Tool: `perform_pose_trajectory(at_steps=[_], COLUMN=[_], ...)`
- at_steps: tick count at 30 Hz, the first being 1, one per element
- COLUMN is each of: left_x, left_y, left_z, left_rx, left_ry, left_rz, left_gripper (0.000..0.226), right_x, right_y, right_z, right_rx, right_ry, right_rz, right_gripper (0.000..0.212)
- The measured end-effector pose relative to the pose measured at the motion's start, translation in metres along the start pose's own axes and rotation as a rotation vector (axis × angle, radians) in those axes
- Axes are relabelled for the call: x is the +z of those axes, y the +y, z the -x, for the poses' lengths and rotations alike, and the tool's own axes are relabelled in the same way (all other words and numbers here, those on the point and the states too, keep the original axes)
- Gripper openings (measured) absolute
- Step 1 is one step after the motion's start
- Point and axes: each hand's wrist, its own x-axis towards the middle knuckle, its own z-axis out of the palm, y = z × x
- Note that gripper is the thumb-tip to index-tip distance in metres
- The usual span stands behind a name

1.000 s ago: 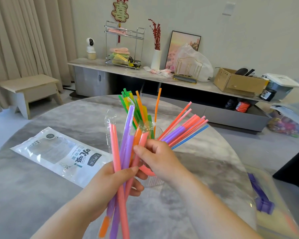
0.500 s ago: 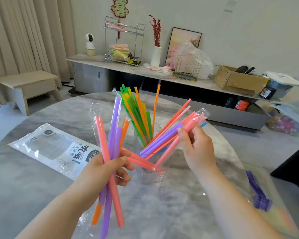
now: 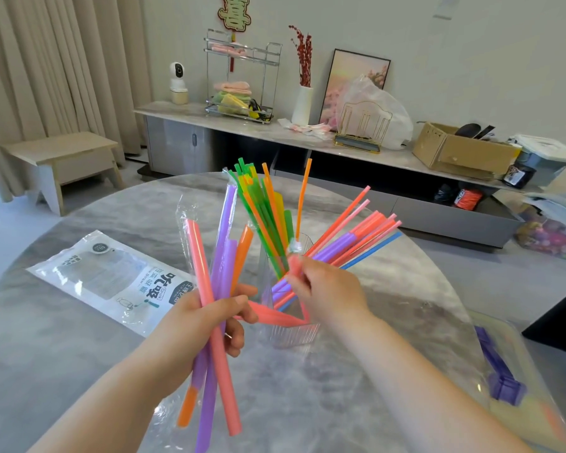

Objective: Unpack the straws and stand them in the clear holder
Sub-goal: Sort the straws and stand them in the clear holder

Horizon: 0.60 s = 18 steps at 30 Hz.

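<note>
while partly in the clear holder (image 3: 291,335), pink straw (image 3: 294,265) in right grip (image 3: 327,289)

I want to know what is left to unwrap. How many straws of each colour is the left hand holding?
Straws in the left hand:
pink: 1
purple: 2
orange: 1
Total: 4

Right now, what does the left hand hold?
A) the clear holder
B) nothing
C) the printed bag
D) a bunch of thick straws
D: the left hand grips a bunch of pink, purple and orange straws, while the bag lies flat on the table and the holder stands on it.
</note>
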Motion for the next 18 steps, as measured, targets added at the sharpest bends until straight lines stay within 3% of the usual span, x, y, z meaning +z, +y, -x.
perform_pose_trajectory(at_steps=[7,11,15,18], left_x=[0.001,0.003,0.006,0.009], left_y=[0.004,0.004,-0.001,-0.004], left_z=[0.005,0.006,0.006,0.008], left_rx=[0.053,0.038,-0.001,-0.027], left_ry=[-0.137,-0.167,-0.157,-0.175], left_rz=[0.042,0.029,0.01,-0.007], left_gripper=[0.023,0.022,0.02,0.021], right_x=[0.019,0.004,-0.019,-0.03], right_y=[-0.021,-0.018,-0.024,-0.037], right_z=[0.001,0.006,0.011,0.016], right_rx=[-0.035,0.098,0.161,0.129], right_ry=[-0.253,-0.136,0.004,-0.146], right_rz=[-0.096,-0.258,-0.789,-1.129], right_gripper=[0.024,0.034,0.015,0.024])
